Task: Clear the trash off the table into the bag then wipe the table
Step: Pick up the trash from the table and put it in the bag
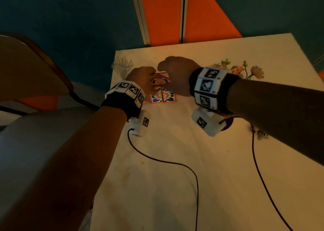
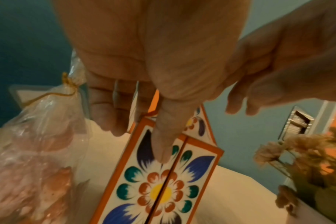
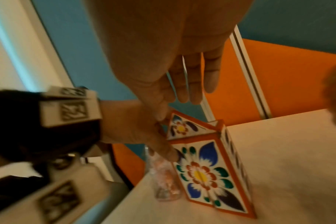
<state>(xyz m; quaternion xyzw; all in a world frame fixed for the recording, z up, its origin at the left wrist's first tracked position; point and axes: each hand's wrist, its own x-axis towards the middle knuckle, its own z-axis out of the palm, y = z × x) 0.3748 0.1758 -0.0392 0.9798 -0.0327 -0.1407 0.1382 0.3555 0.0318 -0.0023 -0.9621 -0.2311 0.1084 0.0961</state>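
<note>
A house-shaped box (image 1: 163, 95) painted with flowers and edged in orange stands near the far left corner of the white table (image 1: 175, 178). My left hand (image 1: 140, 78) grips its top: the thumb (image 2: 163, 144) lies down the front face and the fingers (image 2: 109, 121) curl behind the box (image 2: 163, 189). My right hand (image 1: 175, 69) is just above the box's roof (image 3: 182, 128) with its fingers (image 3: 192, 87) straight and loose; whether it touches cannot be told. A clear plastic bag (image 2: 38, 151), tied with a yellow band and holding orange-pink bits, stands right beside the box on its left.
A bunch of artificial flowers (image 1: 242, 69) lies right of the box. A small purple thing (image 1: 228, 123) shows beneath my right wrist. A wooden chair (image 1: 26, 69) stands left of the table. Two black cables (image 1: 175, 164) trail across the near tabletop.
</note>
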